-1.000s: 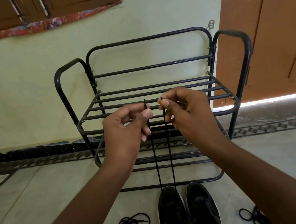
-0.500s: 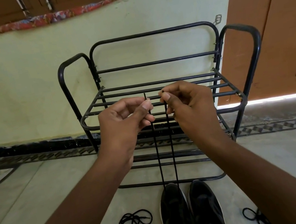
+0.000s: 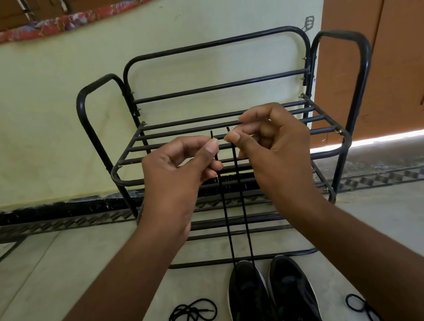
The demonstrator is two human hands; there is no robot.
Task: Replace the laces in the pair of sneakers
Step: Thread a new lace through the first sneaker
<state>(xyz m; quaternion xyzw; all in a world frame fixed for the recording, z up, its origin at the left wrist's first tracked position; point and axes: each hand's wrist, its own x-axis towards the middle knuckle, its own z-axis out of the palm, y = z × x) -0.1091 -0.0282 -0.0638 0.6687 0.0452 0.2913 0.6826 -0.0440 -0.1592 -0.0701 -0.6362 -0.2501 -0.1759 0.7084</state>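
Observation:
Two black sneakers stand side by side on the floor at the bottom: the left sneaker [image 3: 249, 307] and the right sneaker [image 3: 296, 299]. A black lace [image 3: 228, 227] runs up from the left sneaker in two taut, parallel strands. My left hand [image 3: 177, 177] pinches the left strand near its tip between thumb and forefinger. My right hand [image 3: 269, 145] pinches the right strand near its tip the same way. Both tips stick up just above the fingers, level with each other.
A black metal shoe rack [image 3: 229, 135] stands against the pale wall right behind the sneakers. A coiled black lace [image 3: 193, 318] lies on the floor left of the sneakers, another lace [image 3: 363, 308] at the right. A brown door [image 3: 393, 34] is at the right.
The hands stay raised with the lace ends pulled up. The right hand's outer fingers have spread a little, and the view has shifted slightly.

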